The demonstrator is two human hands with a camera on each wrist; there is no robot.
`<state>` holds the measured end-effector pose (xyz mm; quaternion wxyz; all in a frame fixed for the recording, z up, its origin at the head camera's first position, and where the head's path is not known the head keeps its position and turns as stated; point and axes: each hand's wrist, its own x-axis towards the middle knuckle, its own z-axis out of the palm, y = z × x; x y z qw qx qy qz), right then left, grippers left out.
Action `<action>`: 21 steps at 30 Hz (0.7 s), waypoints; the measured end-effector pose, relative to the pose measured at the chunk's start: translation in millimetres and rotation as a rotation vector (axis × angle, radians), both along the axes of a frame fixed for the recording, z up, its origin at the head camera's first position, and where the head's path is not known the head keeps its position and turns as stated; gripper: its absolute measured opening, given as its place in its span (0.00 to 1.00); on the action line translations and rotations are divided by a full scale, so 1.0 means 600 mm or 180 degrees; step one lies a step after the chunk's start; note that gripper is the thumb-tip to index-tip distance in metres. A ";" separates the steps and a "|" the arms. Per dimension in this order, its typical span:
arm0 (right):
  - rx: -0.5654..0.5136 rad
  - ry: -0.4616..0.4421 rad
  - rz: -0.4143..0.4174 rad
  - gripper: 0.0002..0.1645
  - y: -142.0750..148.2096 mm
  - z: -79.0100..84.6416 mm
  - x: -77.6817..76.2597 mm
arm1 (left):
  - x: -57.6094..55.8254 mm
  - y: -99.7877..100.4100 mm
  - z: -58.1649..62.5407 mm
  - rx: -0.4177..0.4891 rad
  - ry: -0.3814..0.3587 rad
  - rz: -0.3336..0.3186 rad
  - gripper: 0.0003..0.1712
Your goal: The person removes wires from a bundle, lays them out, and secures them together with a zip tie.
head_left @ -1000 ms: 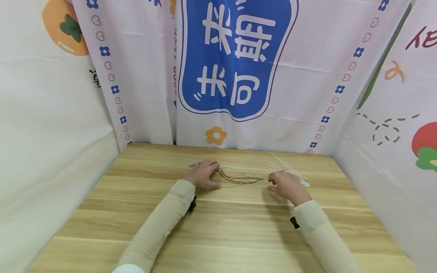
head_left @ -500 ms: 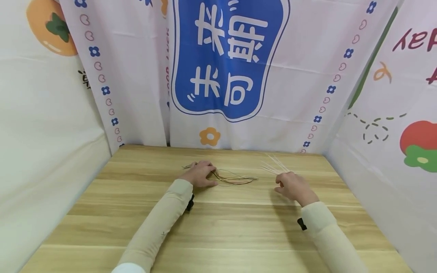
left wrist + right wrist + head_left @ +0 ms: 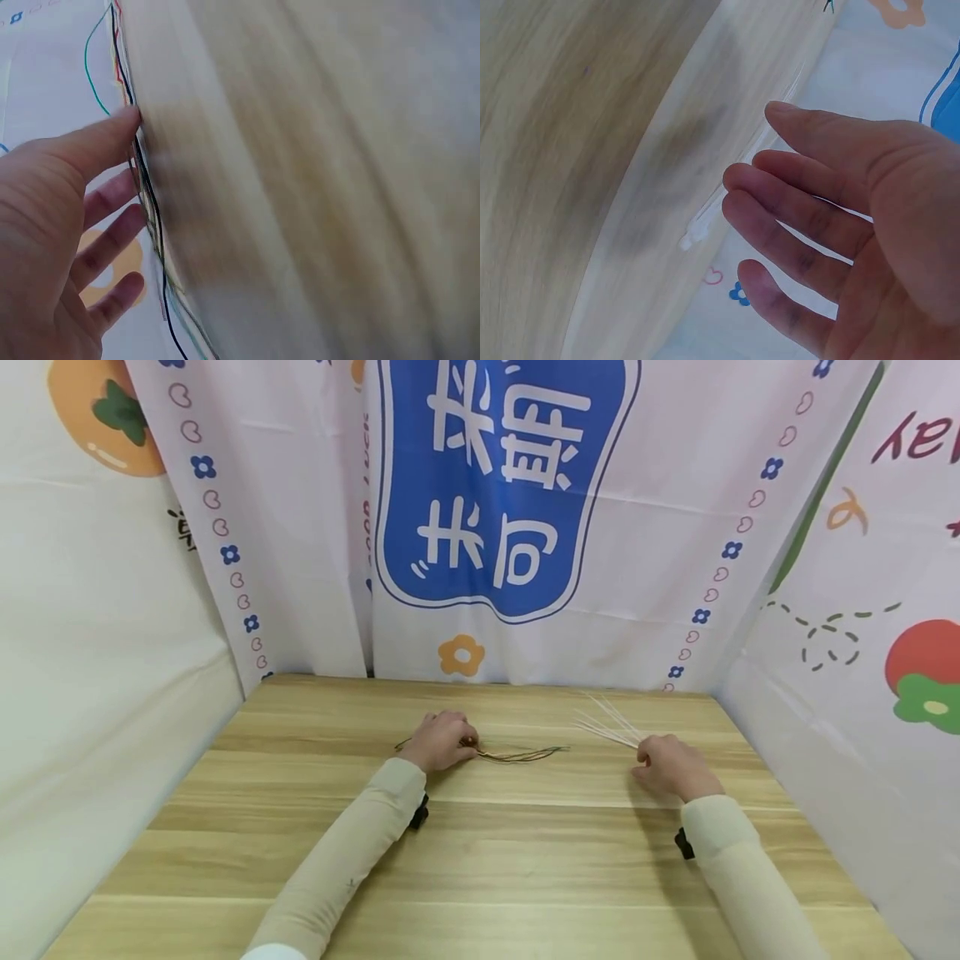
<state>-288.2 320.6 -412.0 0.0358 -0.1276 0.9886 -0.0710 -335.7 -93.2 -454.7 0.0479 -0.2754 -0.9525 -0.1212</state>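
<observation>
A bundle of thin coloured wires lies along the table left of centre. My left hand pinches the bundle near its left part. Thumb and fingers meet round the wires in the left wrist view, with a green strand bowing outward. Over the right part of the table my right hand hovers with loosely bent fingers and nothing in them. White cable ties fan out just beyond it. In the right wrist view the heads of the cable ties show on the wood, apart from the fingertips.
The wood-grain table ends at a printed cloth curtain along its back edge. Cloth walls also stand at the left and right sides.
My left fingers have closed round the wires, and the spread strands are now drawn into a narrow bundle. My right hand has moved right, away from the wires, uncovering more of the cable ties.
</observation>
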 end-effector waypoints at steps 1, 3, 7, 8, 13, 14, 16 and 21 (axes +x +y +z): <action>-0.0017 -0.0006 -0.0018 0.15 0.004 0.001 -0.001 | 0.000 0.000 0.000 -0.0004 0.0036 -0.0001 0.07; -0.0019 0.0013 -0.0059 0.14 0.010 0.002 -0.002 | 0.002 0.001 0.001 0.0009 0.0099 -0.0007 0.05; 0.0034 0.0091 -0.0091 0.11 0.018 0.004 -0.009 | 0.005 0.000 0.006 0.0042 0.0141 -0.0025 0.04; 0.0059 0.0133 -0.0093 0.10 0.020 0.004 -0.012 | 0.006 -0.001 0.007 0.0037 0.0140 -0.0023 0.04; 0.0095 0.0309 -0.0082 0.06 0.030 0.001 -0.030 | 0.009 0.000 0.012 -0.0016 0.0131 -0.0027 0.04; 0.0090 0.0328 -0.0086 0.05 0.032 0.000 -0.033 | 0.009 0.001 0.013 -0.0012 0.0112 -0.0037 0.04; 0.0091 0.0352 -0.0083 0.04 0.036 -0.003 -0.039 | 0.011 0.003 0.014 -0.0002 0.0069 -0.0058 0.05; 0.0101 0.0388 -0.0006 0.03 0.037 -0.010 -0.044 | 0.016 0.011 0.012 -0.0044 -0.0012 -0.0030 0.06</action>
